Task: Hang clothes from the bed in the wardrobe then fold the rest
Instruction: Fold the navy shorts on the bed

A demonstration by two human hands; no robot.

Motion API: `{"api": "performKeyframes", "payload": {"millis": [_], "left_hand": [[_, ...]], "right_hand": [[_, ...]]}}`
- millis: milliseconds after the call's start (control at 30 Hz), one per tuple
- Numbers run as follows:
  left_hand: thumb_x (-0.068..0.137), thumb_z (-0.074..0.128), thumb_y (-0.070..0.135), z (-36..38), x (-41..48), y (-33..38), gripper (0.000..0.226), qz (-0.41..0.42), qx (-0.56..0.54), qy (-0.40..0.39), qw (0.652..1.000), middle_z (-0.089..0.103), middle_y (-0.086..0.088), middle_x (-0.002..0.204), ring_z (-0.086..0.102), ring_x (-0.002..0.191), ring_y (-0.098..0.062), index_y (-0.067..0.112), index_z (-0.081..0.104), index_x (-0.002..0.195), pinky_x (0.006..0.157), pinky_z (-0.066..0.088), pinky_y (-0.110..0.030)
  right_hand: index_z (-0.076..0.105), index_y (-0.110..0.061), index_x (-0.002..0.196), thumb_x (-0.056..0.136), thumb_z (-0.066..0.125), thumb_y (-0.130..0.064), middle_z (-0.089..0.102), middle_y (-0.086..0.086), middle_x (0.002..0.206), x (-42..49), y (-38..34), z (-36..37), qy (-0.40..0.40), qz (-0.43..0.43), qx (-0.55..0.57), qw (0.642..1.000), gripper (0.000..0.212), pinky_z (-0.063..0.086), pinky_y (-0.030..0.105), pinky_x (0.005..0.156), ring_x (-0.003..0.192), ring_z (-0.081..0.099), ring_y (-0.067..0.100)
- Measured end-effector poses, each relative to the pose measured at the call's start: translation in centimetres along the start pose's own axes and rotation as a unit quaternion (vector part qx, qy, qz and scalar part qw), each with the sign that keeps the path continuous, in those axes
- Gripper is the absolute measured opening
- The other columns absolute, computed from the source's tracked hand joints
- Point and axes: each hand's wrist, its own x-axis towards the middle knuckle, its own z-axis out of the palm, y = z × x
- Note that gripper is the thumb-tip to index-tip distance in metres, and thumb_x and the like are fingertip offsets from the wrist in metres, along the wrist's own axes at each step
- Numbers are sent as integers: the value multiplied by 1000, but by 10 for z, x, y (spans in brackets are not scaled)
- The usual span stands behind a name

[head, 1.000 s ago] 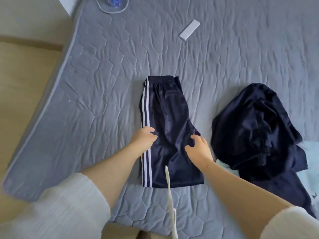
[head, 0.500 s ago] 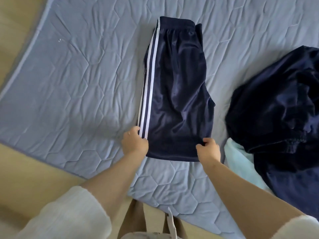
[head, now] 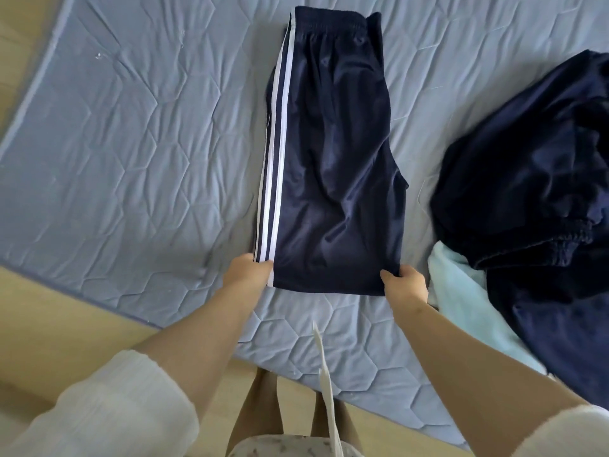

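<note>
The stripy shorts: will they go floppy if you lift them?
Probably floppy: the stripy shorts lie in soft wrinkles. Likely light, since the left hand and right hand hold only the hem corners. The sheen hints they may slide.

Your shiny dark blue shorts with white stripes (head: 333, 159) lie flat on the bed (head: 131, 143), folded in half, near crumpled dark clothes (head: 527, 176).

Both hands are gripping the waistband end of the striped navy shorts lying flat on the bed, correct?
Not quite. In the head view the left hand and right hand grip the hem corners of the striped navy shorts, the end nearest the person; the waistband lies at the far end. The shorts do lie flat on the bed.
</note>
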Motion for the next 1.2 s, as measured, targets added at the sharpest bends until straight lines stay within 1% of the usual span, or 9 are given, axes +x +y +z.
{"api": "performKeyframes", "payload": {"millis": [200, 300, 400, 500, 567, 633, 833, 1033, 1200], "left_hand": [[86, 57, 15, -2, -4, -12, 22, 11, 78, -22, 997, 66, -16, 105, 61, 97, -34, 6, 64, 105, 81, 47, -34], [83, 59, 15, 0, -6, -9, 43, 63, 165, 41, 983, 60, -10, 118, 55, 107, -33, 14, 50, 125, 88, 44, -38], [72, 68, 4, 3, -17, -8, 67, 287, 309, 156, 893, 53, -14, 123, 51, 110, -35, 14, 44, 134, 88, 42, -42], [63, 79, 12, 13, -21, -14, 78, 509, 405, 112, 751, 48, -17, 135, 48, 123, -37, 13, 48, 135, 95, 41, -47], [79, 68, 35, 20, -16, -20, 90, 484, 516, -3, 707, 12, -9, 156, 15, 143, -31, 20, 14, 149, 114, 16, -46], [84, 60, 44, 24, -5, -25, 97, 431, 586, -51, 684, -11, -3, 157, -6, 144, -29, 23, -9, 149, 116, 0, -43], [94, 38, 5, 29, 11, -24, 71, 443, 601, -22, 665, -5, -3, 158, -2, 145, -28, 21, -3, 150, 116, 6, -39], [94, 26, 0, 21, -1, -13, 57, 430, 561, -67, 705, 25, 0, 153, 21, 142, -22, 19, 22, 147, 109, 29, -35], [85, 32, -2, -4, -33, -3, 58, 352, 557, -177, 731, 56, -4, 127, 53, 114, -26, 25, 45, 135, 81, 44, -33]], "right_hand": [[57, -8, 96, 87, 51, -10, 53, 6, 72, -9, 4, -5, -30, 33, -10, 999, 12, 38, 30, 67, 64, 46, 21], [48, -10, 108, 83, 52, -10, 55, 11, 110, -13, -1, -3, 67, -26, -117, 991, 25, 37, 38, 85, 99, 50, 32], [43, -16, 131, 81, 58, -16, 45, 6, 134, -24, -2, 1, 124, -242, -251, 929, 52, 30, 38, 99, 123, 39, 28], [28, -24, 144, 82, 61, -31, 25, -5, 152, -25, -3, 11, -31, -334, -325, 884, 70, 16, 35, 111, 142, 14, 20], [16, -27, 147, 83, 61, -35, 7, -6, 157, -22, 0, 20, -84, -329, -388, 857, 79, 7, 37, 115, 145, -3, 21], [6, -31, 148, 84, 61, -34, -4, -5, 158, -16, 6, 27, -81, -325, -448, 829, 85, 4, 41, 116, 145, -9, 24], [-4, -32, 148, 92, 44, -6, -9, -2, 158, -3, 7, 32, -8, -308, -494, 813, 78, 7, 41, 116, 145, -6, 27], [19, -28, 148, 93, 30, 0, 15, -5, 157, -12, -3, 18, -70, -289, -467, 833, 63, 16, 36, 116, 145, 8, 23], [33, -33, 142, 91, 26, -3, 45, -1, 141, -48, -9, -4, -152, -232, -460, 844, 60, 33, 34, 102, 129, 40, 23]]}}
